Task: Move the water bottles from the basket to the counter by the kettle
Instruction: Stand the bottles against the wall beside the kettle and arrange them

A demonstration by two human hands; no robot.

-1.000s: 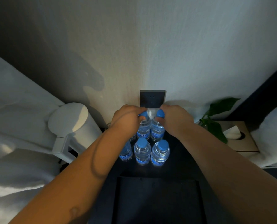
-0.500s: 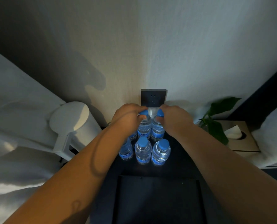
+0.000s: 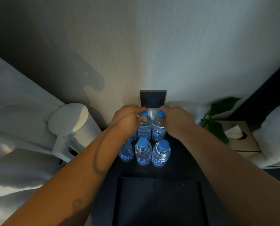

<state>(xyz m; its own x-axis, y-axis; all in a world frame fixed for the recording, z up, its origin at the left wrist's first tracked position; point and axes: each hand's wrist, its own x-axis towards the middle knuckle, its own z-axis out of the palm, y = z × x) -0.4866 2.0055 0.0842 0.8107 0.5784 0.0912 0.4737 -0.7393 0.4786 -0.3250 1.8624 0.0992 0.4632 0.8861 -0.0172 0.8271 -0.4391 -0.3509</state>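
Observation:
Several clear water bottles with blue caps stand in two rows on the dark counter (image 3: 181,163), next to the white kettle (image 3: 74,126). My left hand (image 3: 126,118) pinches the cap of the back middle bottle (image 3: 144,128). My right hand (image 3: 176,119) pinches the cap of the back right bottle (image 3: 159,129). Both bottles stand against the wall under a dark socket. In the front row stand a middle bottle (image 3: 143,152), a right bottle (image 3: 161,154) and a left bottle (image 3: 126,152) half hidden by my left forearm. A dark basket (image 3: 159,201) sits near me, its inside too dark to read.
A dark wall socket (image 3: 152,98) is just above the bottles. A green plant (image 3: 217,121) and a tissue box (image 3: 240,136) stand to the right. White bedding lies at both sides.
Both hands and the two back bottles have hardly moved; the view has shifted slightly.

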